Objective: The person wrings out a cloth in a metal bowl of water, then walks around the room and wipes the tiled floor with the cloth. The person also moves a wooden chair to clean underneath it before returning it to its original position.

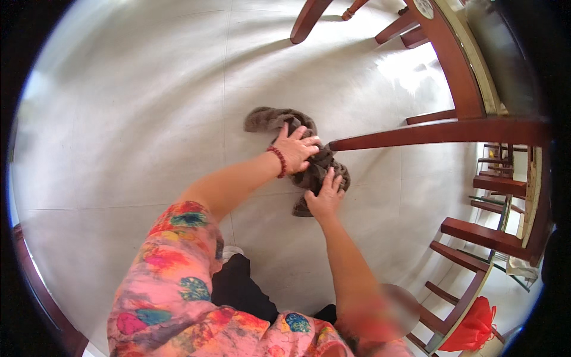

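Pale grey floor [131, 143] fills my feed. Just right of centre lies a crumpled brown cloth [321, 159], its long axis running upper left to lower right. The left hand [295, 149] rests open on its middle; the right hand [325, 200], also spread open, touches nearer the lower-right end.

The top [244, 333] I can see from way over here is pink, with splashy patches of red, orange, yellow, purple and blue-green all over it, and its left sleeve [163, 262] is loose and stops partway down the arm. Round the wrist behind the left fingers [299, 132] I see a bracelet [281, 159] of small, round, dark red beads. Lower down I see black trousers [241, 285] and a bit of a white shoe [231, 253], but a blurry smudge hides part of the right sleeve from me.
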